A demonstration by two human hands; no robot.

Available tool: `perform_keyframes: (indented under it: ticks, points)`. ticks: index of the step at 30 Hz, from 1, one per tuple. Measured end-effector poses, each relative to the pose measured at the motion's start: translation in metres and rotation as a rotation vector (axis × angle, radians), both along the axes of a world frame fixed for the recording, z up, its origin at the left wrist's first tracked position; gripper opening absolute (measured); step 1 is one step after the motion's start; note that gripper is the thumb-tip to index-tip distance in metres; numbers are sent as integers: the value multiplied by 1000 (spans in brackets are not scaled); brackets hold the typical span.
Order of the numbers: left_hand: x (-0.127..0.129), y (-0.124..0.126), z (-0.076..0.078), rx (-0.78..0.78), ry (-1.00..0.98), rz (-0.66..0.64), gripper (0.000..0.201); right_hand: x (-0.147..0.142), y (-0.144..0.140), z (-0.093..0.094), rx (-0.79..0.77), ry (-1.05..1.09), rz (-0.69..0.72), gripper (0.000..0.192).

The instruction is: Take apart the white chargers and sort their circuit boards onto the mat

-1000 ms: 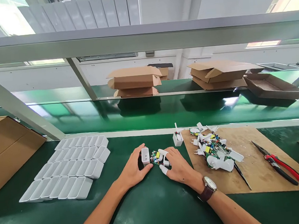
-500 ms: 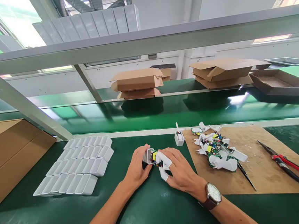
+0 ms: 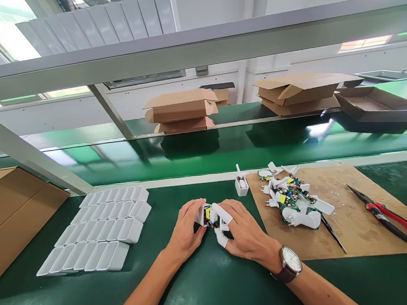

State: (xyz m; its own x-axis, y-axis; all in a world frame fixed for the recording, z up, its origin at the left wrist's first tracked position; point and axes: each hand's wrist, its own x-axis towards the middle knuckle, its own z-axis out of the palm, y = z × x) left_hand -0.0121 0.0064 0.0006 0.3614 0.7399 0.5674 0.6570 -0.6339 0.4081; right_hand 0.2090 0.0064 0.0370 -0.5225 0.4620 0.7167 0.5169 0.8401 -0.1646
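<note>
I have the left hand (image 3: 185, 226) gripping a small white case (image 3: 199, 216), its open end facing right, and the right hand (image 3: 244, 222) pinching a circuit board (image 3: 208, 213) at that opening; how far inside, I can't tell. Both are over the green counter (image 3: 208, 287). Leftward, white trays (image 3: 114, 253) lie in rows; rightward, brown cardboard (image 3: 352, 227) carries heaped boards (image 3: 293, 199) and, apart, red-and-black pliers (image 3: 375, 206).

There's room between the left hand (image 3: 186, 229) and white trays (image 3: 92, 232); rightward, a circuit-board pile (image 3: 291, 202) stands between right hand (image 3: 244, 226) and pliers (image 3: 373, 207)!
</note>
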Motion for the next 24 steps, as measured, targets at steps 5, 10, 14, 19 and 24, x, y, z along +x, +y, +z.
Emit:
perform_keyframes:
  ticks: [5, 10, 14, 19, 24]
  points:
    - [0, 0, 0, 21, -9, 7, 68, 0, 0, 0, 16, 4, -7, 63]
    - [0, 1, 0, 58, -6, 2, 66, 0, 0, 1, 30, 19, -1, 61]
    - [-1, 2, -1, 42, -5, -10, 66, 0, 0, 1, 14, 20, 4, 62]
    - [1, 1, -1, 48, -7, -4, 67, 0, -1, 2, 23, 11, -14, 57]
    - [3, 2, 2, 81, -19, -10, 67, 0, 1, 2, 6, 22, -16, 61]
